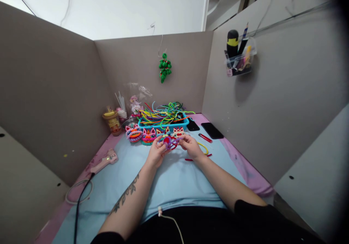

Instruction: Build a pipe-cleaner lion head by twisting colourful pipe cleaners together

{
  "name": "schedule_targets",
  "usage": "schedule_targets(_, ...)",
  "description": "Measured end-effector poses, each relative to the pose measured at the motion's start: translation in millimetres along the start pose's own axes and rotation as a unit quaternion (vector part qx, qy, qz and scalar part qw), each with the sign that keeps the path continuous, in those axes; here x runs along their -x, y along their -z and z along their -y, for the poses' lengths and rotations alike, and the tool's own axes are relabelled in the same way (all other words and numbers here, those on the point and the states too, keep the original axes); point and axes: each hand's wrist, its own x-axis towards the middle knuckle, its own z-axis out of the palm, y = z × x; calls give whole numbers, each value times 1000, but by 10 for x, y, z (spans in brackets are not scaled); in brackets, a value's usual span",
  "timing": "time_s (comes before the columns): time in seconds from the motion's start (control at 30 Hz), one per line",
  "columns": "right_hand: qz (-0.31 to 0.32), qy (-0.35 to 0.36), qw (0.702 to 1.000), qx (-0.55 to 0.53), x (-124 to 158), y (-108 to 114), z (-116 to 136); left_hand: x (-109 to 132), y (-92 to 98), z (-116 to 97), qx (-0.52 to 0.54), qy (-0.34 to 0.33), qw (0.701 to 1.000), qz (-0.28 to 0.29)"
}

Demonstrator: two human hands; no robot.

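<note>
My left hand (156, 151) is closed around one side of a red and purple pipe-cleaner piece (169, 142), which I hold up over the blue cloth. From the other side my right hand (190, 146) pinches a purple strand of the same piece. Just behind the hands stands a row of several colourful pipe-cleaner animal heads (148, 136), partly hidden by my fingers. A yellow pipe cleaner (204, 148) lies curved beside my right hand, and a short red pipe cleaner (209, 155) lies partly under that wrist.
A blue basket (163, 127) heaped with pipe cleaners stands at the back. To its right are a black phone (212, 130) and a red tool (205, 138). A pink glue gun (105, 161) with a cord and a lidded drink cup (112, 122) are on the left.
</note>
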Motion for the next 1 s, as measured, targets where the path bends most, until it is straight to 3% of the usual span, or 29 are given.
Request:
schedule_targets(0.07, 21, 9, 998, 65, 16, -8, 18, -1, -9, -9, -2, -5, 1000, -10)
schedule_targets(0.17, -27, 90, 980, 173, 57, -22, 46, -5, -18, -11, -3, -18, 999, -30)
schedule_targets(0.27, -61, 194, 943, 264, 124, -50, 61, -11, -20, -1, -9, -42, 997, -57)
schedule_targets(0.4, 5, 302, 886, 353, 219, -137, 59, -13, -28, 1, -11, -68, 994, -83)
schedule_targets(0.57, -55, 383, 824, 414, 296, -253, 44, -34, -9, 0, 9, -97, 987, -130)
schedule_targets(0.63, -8, 365, 830, 422, 307, -296, 31, -47, 6, 12, 21, -96, 986, -134)
schedule_targets(0.7, 32, 313, 860, 401, 301, -345, 10, -52, 13, 28, 26, -91, 988, -122)
schedule_targets(0.83, 27, 221, 916, 333, 258, -448, -26, -35, -15, 59, 3, -88, 991, -97)
schedule_targets(1.0, 60, 246, 908, 335, 243, -491, 5, -20, -50, 80, -23, -87, 993, -82)
